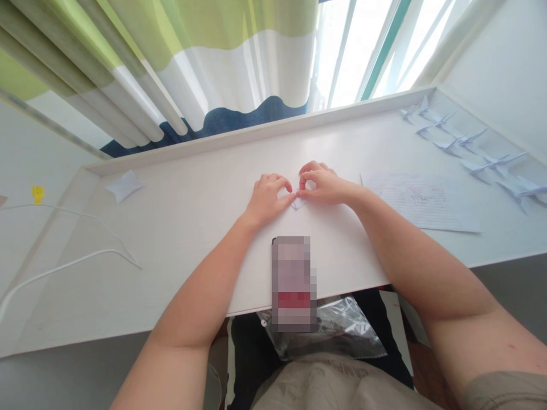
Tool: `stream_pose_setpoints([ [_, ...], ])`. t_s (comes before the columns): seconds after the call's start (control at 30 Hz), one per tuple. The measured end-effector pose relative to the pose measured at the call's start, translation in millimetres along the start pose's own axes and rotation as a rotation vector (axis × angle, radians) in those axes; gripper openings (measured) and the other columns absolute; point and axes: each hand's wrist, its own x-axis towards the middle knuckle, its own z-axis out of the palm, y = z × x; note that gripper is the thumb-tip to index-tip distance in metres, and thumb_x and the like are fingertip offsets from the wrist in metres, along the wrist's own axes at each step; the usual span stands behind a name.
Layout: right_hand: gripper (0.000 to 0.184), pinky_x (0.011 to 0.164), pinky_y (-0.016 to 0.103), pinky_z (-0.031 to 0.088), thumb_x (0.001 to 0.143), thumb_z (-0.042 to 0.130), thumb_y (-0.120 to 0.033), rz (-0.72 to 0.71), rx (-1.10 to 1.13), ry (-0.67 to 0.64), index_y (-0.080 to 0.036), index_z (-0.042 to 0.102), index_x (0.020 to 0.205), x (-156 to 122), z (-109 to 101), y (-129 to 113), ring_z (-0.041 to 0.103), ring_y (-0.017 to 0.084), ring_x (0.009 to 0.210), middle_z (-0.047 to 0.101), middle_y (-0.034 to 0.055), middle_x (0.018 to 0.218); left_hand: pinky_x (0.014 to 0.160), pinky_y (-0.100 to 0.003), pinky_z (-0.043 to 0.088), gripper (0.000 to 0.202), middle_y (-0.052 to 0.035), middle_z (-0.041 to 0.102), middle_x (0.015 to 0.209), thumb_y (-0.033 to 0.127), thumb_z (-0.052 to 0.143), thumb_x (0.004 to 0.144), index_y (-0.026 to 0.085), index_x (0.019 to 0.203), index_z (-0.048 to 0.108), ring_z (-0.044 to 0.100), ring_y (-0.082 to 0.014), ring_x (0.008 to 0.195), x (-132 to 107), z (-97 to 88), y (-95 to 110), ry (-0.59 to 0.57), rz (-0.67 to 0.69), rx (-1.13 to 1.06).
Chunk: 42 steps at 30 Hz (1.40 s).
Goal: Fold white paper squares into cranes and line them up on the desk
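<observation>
A small piece of folded white paper (pixel 298 203) lies on the white desk in front of me, mostly covered by my fingers. My left hand (pixel 269 196) pinches its left side, thumb and forefinger curled together. On the other side my right hand (pixel 321 182) grips the paper with thumb and forefinger bent into a ring. The thumbs nearly meet at the paper's top edge. Its exact folded shape is too small to make out.
Several folded paper cranes (pixel 491 162) stand in rows at the right, beside a printed sheet (pixel 421 199). A folded paper piece (pixel 123 186) and a white cable (pixel 85 256) lie left. A phone (pixel 293 273), blurred out, overhangs the front edge above a clear plastic bag (pixel 350 324).
</observation>
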Motion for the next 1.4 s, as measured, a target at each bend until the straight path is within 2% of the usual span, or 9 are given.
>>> stream_pose_setpoints([
  [0.23, 0.016, 0.125, 0.072, 0.04, 0.093, 0.079, -0.042, 0.008, 0.023, -0.016, -0.028, 0.084, 0.088, -0.6, -1.5, 0.0, 0.052, 0.045, 0.144, 0.066, 0.0118, 0.144, 0.122, -0.054, 0.045, 0.01, -0.0061, 0.08, 0.127, 0.034, 0.075, 0.102, 0.027, 0.097, 0.081, 0.062, -0.0317, 0.131, -2.0, -2.5, 4.9, -0.039, 0.049, 0.032],
  [0.4, 0.016, 0.125, 0.07, 0.04, 0.093, 0.078, -0.043, -0.002, 0.025, -0.021, -0.028, 0.083, 0.09, -0.5, -0.7, 5.1, 0.052, 0.045, 0.144, 0.066, 0.0112, 0.145, 0.122, -0.056, 0.044, 0.008, -0.0052, 0.078, 0.127, 0.037, 0.079, 0.099, 0.03, 0.098, 0.083, 0.061, -0.0324, 0.131, -4.5, -2.8, 5.8, -0.034, 0.049, 0.021],
  [0.53, 0.014, 0.123, 0.07, 0.043, 0.093, 0.078, -0.042, -0.033, 0.016, -0.005, -0.028, 0.081, 0.092, 0.0, 0.8, 7.0, 0.055, 0.044, 0.141, 0.067, 0.0112, 0.143, 0.122, -0.056, 0.044, 0.014, -0.0051, 0.076, 0.128, 0.043, 0.081, 0.097, 0.029, 0.095, 0.079, 0.06, -0.0333, 0.131, -6.5, -2.0, 10.4, -0.044, 0.025, 0.015],
  [0.77, 0.008, 0.123, 0.069, 0.043, 0.094, 0.073, -0.034, -0.009, -0.015, 0.006, -0.028, 0.078, 0.098, 0.4, 2.4, 4.4, 0.057, 0.042, 0.139, 0.067, 0.0106, 0.14, 0.122, -0.055, 0.043, 0.02, -0.0066, 0.074, 0.127, 0.045, 0.082, 0.098, 0.028, 0.103, 0.074, 0.059, -0.0344, 0.129, -6.2, -0.5, 17.7, -0.059, -0.049, 0.034],
  [1.03, 0.013, 0.126, 0.063, 0.045, 0.096, 0.067, -0.025, -0.057, 0.032, -0.01, -0.029, 0.079, 0.099, -0.1, -0.9, 11.7, 0.058, 0.039, 0.142, 0.069, 0.0103, 0.142, 0.121, -0.056, 0.044, 0.015, -0.0066, 0.073, 0.127, 0.042, 0.078, 0.1, 0.031, 0.11, 0.078, 0.059, -0.0339, 0.127, -6.2, 2.9, 14.2, -0.036, -0.024, 0.032],
  [1.23, 0.025, 0.124, 0.052, 0.049, 0.088, 0.06, -0.012, -0.036, 0.076, 0.055, -0.026, 0.081, 0.086, 2.7, -4.6, 8.3, 0.068, 0.033, 0.132, 0.077, 0.0088, 0.136, 0.124, -0.055, 0.043, 0.019, -0.0068, 0.073, 0.131, 0.041, 0.076, 0.101, 0.032, 0.116, 0.084, 0.06, -0.0331, 0.13, -6.8, 1.2, 20.5, -0.055, -0.062, 0.063],
  [1.4, 0.018, 0.111, 0.048, 0.058, 0.084, 0.068, -0.018, 0.053, 0.128, 0.029, -0.025, 0.082, 0.075, 0.3, -11.4, -2.1, 0.071, 0.034, 0.128, 0.076, 0.0075, 0.144, 0.125, -0.052, 0.043, 0.019, -0.006, 0.075, 0.134, 0.04, 0.076, 0.101, 0.031, 0.116, 0.086, 0.061, -0.0317, 0.132, -8.5, -0.6, 26.1, -0.049, -0.098, 0.067],
])
